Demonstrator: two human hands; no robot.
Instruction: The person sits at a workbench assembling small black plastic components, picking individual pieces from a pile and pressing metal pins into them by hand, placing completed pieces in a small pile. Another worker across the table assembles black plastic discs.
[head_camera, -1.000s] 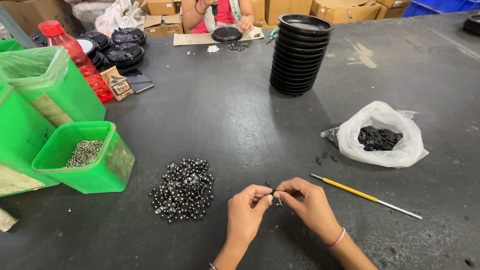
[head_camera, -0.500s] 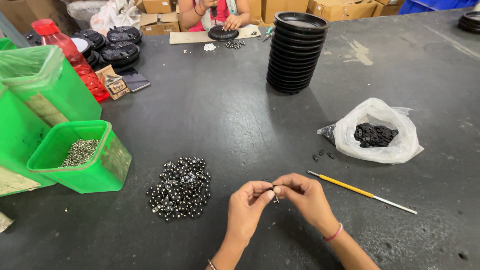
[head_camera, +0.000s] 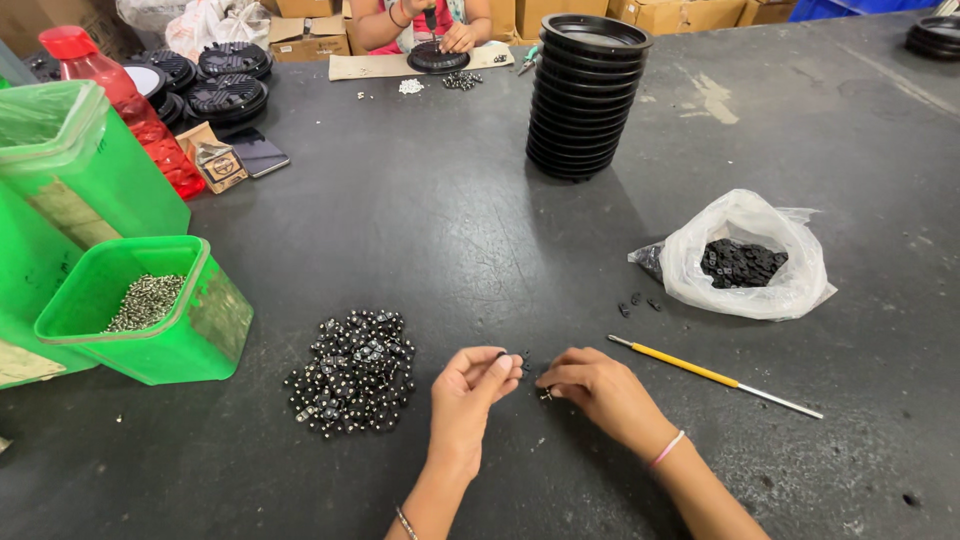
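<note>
Low centre of frame, both hands working close. Left hand (head_camera: 478, 385) pinches a tiny black part (head_camera: 502, 355) at the fingertips, grip narrow, closed on it. Right hand (head_camera: 595, 385) sits just beside, fingers curled tight on a small metal piece (head_camera: 546, 393), grip also narrow. The two bits lie apart w/ only a small gap, black part up-left of the metal one; both too small to read a long axis. Left hand is the nearer one to the pile of finished black-and-silver pieces (head_camera: 352, 372), just left of it. Right hand is nearer the yellow-handled tool (head_camera: 712, 375), which lies long-axis slanting down to the right. Further out: clear bag of black parts (head_camera: 745, 262) mid-right, a few loose ones by it. Green bin (head_camera: 150, 312) w/ small silver bits at left. Stack of black round trays (head_camera: 588, 92) upper centre. Dark, scuffed desk (head_camera: 420, 220). Top edge: another person's hands (head_camera: 445, 30) at their own work, cardboard boxes behind.
</note>
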